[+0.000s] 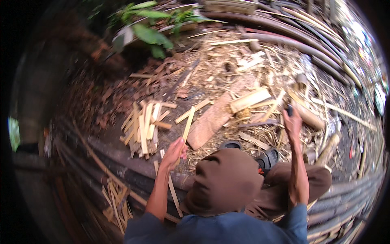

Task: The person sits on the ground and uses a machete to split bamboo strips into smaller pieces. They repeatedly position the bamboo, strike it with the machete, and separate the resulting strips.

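My left hand (pixel 174 153) is closed around the lower end of a pale bamboo strip (pixel 188 124), which points up and away from me. Farther right, my right hand (pixel 293 123) grips a small dark handle (pixel 289 110); blur hides what kind of tool it belongs to. Left of the strip lies a loose pile of short split bamboo pieces (pixel 146 124). Between my hands a flat reddish-brown board (pixel 211 122) slants across the ground. Wider split bamboo pieces (pixel 250 100) rest at its right edge, close to my right hand.
Shavings (pixel 280 61) cover much of the ground ahead. A cut bamboo tube (pixel 310 116) lies beyond my right hand. Long poles (pixel 284 30) are stacked at the far right, with more poles (pixel 345 199) at near right. Another strip bundle (pixel 118 201) sits at near left. Dark sandals (pixel 268 158) show by my knees.
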Available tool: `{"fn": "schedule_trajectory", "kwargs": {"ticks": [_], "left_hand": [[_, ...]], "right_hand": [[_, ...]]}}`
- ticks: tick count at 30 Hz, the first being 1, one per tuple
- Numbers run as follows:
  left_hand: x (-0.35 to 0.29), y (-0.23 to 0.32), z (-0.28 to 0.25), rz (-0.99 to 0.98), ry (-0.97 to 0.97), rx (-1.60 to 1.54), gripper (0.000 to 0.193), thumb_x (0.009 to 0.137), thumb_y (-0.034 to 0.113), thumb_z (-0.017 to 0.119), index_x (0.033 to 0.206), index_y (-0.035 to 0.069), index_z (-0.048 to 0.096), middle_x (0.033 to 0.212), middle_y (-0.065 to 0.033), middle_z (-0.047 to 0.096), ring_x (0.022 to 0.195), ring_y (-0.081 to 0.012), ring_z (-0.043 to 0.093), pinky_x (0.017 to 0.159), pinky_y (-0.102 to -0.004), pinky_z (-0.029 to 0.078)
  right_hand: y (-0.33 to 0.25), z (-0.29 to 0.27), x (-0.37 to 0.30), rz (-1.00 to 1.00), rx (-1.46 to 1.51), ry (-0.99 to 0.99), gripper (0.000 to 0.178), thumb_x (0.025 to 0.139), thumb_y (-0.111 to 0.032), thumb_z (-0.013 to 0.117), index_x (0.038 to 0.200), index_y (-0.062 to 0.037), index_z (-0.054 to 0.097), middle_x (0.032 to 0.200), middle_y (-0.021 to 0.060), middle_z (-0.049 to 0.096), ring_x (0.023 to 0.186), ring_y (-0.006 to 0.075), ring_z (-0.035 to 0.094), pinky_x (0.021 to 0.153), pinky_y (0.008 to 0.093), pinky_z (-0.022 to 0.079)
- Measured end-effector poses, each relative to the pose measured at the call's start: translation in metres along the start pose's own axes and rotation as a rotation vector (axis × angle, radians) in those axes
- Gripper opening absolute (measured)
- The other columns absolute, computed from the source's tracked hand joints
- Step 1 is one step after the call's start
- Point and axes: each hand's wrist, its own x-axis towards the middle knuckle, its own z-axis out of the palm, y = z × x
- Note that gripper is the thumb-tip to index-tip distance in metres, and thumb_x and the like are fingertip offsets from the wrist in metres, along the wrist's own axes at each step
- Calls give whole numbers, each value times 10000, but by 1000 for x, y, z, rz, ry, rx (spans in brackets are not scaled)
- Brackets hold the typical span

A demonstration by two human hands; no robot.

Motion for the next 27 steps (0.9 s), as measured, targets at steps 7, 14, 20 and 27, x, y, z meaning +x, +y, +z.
{"fn": "schedule_trajectory", "kwargs": {"ticks": [7,14,20,27], "left_hand": [[58,-42,-123,171,764,711,399,946,286,521,1271,61,570,944,-254,654,865,-394,658,727,-428,511],[74,-10,-187,421,953,1279,454,881,193,593,1276,-19,523,1117,-271,584,1047,-416,557,916,-443,436],[180,-40,-76,687,459,1089,416,838,148,629,1214,-18,562,1181,-247,569,1116,-401,532,965,-444,423],[242,-66,-26,353,382,1447,303,784,62,631,1077,27,559,1152,-212,536,1105,-362,515,908,-480,433]], "right_hand": [[-60,-51,-40,381,369,-240,218,899,-262,605,891,-45,600,628,-44,440,506,58,385,451,252,304],[-74,-46,-88,481,400,-333,231,889,-284,649,912,-65,579,597,-51,452,462,55,399,407,233,299],[-69,-16,-124,537,570,-437,182,906,-238,648,887,-78,563,595,-69,455,468,34,390,408,219,292],[-59,11,-174,512,337,-475,297,866,-311,662,810,-38,560,632,-18,476,572,81,417,506,278,346]]}}
